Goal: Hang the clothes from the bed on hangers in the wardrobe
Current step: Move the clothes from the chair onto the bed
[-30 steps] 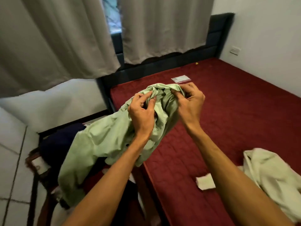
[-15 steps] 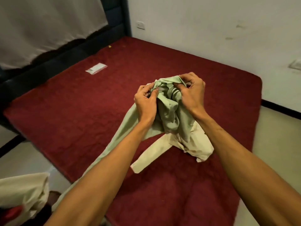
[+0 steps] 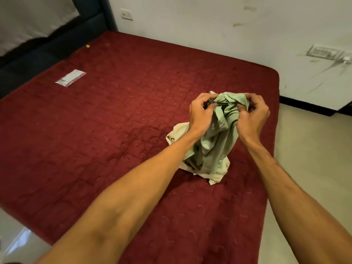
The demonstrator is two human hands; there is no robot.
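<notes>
A pale green shirt [image 3: 215,141] hangs bunched between both hands above the dark red mattress [image 3: 114,130], near its right side. My left hand [image 3: 202,113] grips the bunched top of the shirt from the left, fingers curled into the cloth. My right hand [image 3: 251,115] grips the same top from the right. The shirt's lower end rests on a cream garment [image 3: 179,132] that lies crumpled on the mattress beneath it. No hanger or wardrobe is in view.
A small clear plastic packet [image 3: 70,78] lies on the mattress at the far left. A dark headboard [image 3: 47,48] and a light curtain [image 3: 28,20] stand at the back left. A white wall [image 3: 209,25] runs behind the bed; pale floor [image 3: 314,168] lies to the right.
The view has swung right, from the bed's left edge and the curtain to its right side. Both hands carried the green shirt along and lowered it over the cream garment.
</notes>
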